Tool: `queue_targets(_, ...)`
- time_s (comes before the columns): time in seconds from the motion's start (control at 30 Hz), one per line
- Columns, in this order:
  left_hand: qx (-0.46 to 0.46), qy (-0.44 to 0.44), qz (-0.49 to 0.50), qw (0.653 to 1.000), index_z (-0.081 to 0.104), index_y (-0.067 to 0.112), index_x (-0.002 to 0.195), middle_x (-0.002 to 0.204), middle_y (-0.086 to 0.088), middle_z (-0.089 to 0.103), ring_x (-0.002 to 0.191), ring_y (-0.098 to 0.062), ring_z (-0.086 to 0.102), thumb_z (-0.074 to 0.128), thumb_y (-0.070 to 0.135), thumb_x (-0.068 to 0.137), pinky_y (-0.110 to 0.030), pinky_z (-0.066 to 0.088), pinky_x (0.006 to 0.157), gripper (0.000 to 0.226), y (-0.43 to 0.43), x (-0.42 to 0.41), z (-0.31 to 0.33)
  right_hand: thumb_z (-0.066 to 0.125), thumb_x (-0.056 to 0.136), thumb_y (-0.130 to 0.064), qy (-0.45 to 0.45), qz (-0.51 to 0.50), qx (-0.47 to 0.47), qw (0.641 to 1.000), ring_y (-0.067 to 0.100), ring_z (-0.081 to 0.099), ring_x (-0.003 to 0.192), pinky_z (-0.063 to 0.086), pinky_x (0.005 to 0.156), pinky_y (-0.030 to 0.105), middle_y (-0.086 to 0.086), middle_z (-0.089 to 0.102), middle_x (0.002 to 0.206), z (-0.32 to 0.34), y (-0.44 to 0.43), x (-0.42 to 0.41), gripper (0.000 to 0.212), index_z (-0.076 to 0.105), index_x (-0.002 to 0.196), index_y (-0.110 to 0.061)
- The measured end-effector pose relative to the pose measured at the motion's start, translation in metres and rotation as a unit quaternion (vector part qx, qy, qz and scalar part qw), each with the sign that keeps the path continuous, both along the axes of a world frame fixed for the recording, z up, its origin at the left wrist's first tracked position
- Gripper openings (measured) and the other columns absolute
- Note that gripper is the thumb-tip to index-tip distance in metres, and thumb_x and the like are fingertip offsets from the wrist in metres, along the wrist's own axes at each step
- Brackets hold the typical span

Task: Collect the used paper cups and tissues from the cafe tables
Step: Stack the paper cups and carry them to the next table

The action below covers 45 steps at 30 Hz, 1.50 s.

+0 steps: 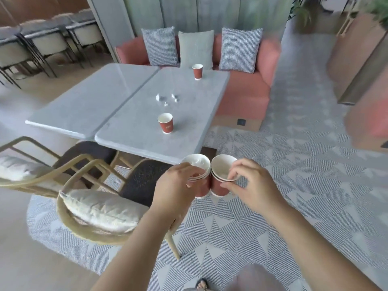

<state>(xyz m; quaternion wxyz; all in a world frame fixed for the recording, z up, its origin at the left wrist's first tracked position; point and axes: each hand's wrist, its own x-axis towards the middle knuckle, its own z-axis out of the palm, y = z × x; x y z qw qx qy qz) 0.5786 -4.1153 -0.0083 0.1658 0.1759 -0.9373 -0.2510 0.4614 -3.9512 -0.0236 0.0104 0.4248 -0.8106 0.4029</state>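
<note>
Left hand: the left hand (pixel 176 185) is at lower centre of the frame, its fingers (pixel 189 168) clamped round a stack of red paper cups (pixel 200 186).
Tissue in hand: a crumpled tissue (pixel 198 162) sits inside the top cup of that stack.
Right hand: the right hand (pixel 252 185) is just right of centre, with finger and thumb pinching the rim of the nested red cups (pixel 220 185).
Held cups: the two lots touch side by side, in the air below the worktop's near edge.
Worktop: the grey marbled worktop (pixel 130 127) fills the middle left.
Near cup: the near cup (pixel 165 122) stands upright towards the front edge.
Far cup: the far cup (pixel 197 71) stands upright at the back edge, by the sofa (pixel 247 89).
Tissue scraps: the tissue scraps (pixel 167 98) lie between the two cups.
Surroundings: a chair with a pale cushion (pixel 100 208) is at lower left, and a patterned rug (pixel 273 206) lies underfoot.
</note>
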Motion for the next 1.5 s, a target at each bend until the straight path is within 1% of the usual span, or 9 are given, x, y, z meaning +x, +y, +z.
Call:
queue_targets(0.27, 0.018, -0.018, -0.024, 0.999, 0.070, 0.023, 0.094, 0.096, 0.003, 0.068, 0.083, -0.016, 0.063, 0.066, 0.013, 0.070, -0.027, 0.051, 0.066, 0.026, -0.024, -0.149, -0.012, 0.079, 0.069, -0.018, -0.016, -0.021, 0.010, 1.000, 0.017, 0.057, 0.082, 0.047, 0.075, 0.029, 0.002, 0.062, 0.085, -0.010, -0.024, -0.139, 0.019, 0.063, 0.072, -0.008)
queue_targets(0.4, 0.027, 0.000, -0.017, 0.999, 0.071, 0.022, 0.090, 0.092, 0.004, 0.069, 0.079, -0.015, 0.062, 0.066, 0.022, 0.071, -0.017, 0.041, 0.061, 0.020, -0.032, -0.217, -0.016, 0.080, 0.068, -0.019, -0.009, -0.002, 0.028, 1.000, 0.017, 0.057, 0.084, 0.045, 0.078, 0.029, 0.000, 0.062, 0.087, -0.011, -0.036, -0.215, 0.020, 0.063, 0.072, -0.010)
queue_targets(0.57, 0.018, -0.010, 0.011, 1.000, 0.070, 0.025, 0.093, 0.092, 0.008, 0.069, 0.079, -0.016, 0.063, 0.069, 0.019, 0.072, -0.026, 0.049, 0.063, 0.021, -0.037, -0.301, -0.023, 0.079, 0.068, -0.020, -0.005, 0.020, 0.036, 0.999, 0.015, 0.057, 0.085, 0.044, 0.078, 0.027, -0.003, 0.061, 0.087, -0.013, -0.047, -0.307, 0.018, 0.062, 0.072, -0.015)
queue_targets(0.73, 0.026, -0.024, 0.053, 0.998, 0.070, 0.025, 0.091, 0.088, 0.008, 0.068, 0.076, -0.015, 0.063, 0.071, 0.021, 0.073, -0.029, 0.050, 0.059, 0.018, -0.053, -0.340, -0.032, 0.075, 0.073, -0.019, -0.006, 0.070, 0.040, 0.997, 0.011, 0.057, 0.086, 0.046, 0.079, 0.025, -0.007, 0.062, 0.087, -0.020, -0.072, -0.359, 0.010, 0.067, 0.076, -0.016)
queue_targets(0.87, 0.032, -0.030, 0.085, 0.995, 0.071, 0.028, 0.091, 0.087, 0.010, 0.068, 0.075, -0.011, 0.062, 0.071, 0.023, 0.074, -0.024, 0.048, 0.058, 0.018, -0.078, -0.366, -0.040, 0.074, 0.075, -0.016, -0.009, 0.100, 0.047, 0.994, 0.013, 0.057, 0.087, 0.040, 0.080, 0.018, -0.006, 0.064, 0.089, -0.030, -0.107, -0.392, 0.007, 0.069, 0.079, -0.015)
queue_targets(1.0, 0.041, -0.039, 0.109, 0.992, 0.070, 0.029, 0.092, 0.088, 0.009, 0.067, 0.076, -0.014, 0.063, 0.069, 0.028, 0.075, -0.030, 0.051, 0.062, 0.018, -0.114, -0.397, -0.049, 0.074, 0.075, -0.016, -0.020, 0.126, 0.059, 0.990, 0.014, 0.058, 0.088, 0.046, 0.081, 0.028, -0.004, 0.064, 0.089, -0.041, -0.152, -0.429, 0.007, 0.069, 0.080, -0.014)
queue_targets(1.17, 0.044, -0.059, 0.136, 0.988, 0.069, 0.031, 0.096, 0.095, 0.010, 0.067, 0.084, -0.018, 0.063, 0.067, 0.024, 0.076, -0.035, 0.052, 0.068, 0.021, -0.178, -0.450, -0.061, 0.075, 0.074, -0.021, -0.022, 0.149, 0.084, 0.985, 0.012, 0.056, 0.089, 0.044, 0.081, 0.024, -0.007, 0.063, 0.089, -0.050, -0.223, -0.488, 0.009, 0.068, 0.080, -0.019)
queue_targets(1.3, 0.049, -0.074, 0.159, 0.983, 0.067, 0.031, 0.098, 0.098, 0.010, 0.067, 0.086, -0.018, 0.062, 0.065, 0.024, 0.077, -0.032, 0.052, 0.069, 0.022, -0.231, -0.487, -0.070, 0.074, 0.074, -0.018, -0.032, 0.170, 0.103, 0.980, 0.016, 0.058, 0.089, 0.046, 0.080, 0.028, -0.005, 0.064, 0.090, -0.051, -0.282, -0.530, 0.008, 0.068, 0.080, -0.017)
queue_targets(1.5, 0.058, -0.193, 0.172, 0.964, 0.063, 0.035, 0.102, 0.105, 0.011, 0.062, 0.091, -0.019, 0.060, 0.058, 0.025, 0.078, -0.024, 0.040, 0.062, 0.026, -0.295, -0.516, -0.103, 0.065, 0.075, -0.009, -0.022, 0.200, 0.170, 0.965, 0.020, 0.055, 0.095, 0.042, 0.082, 0.026, -0.002, 0.064, 0.092, -0.078, -0.345, -0.565, 0.006, 0.066, 0.080, -0.013)
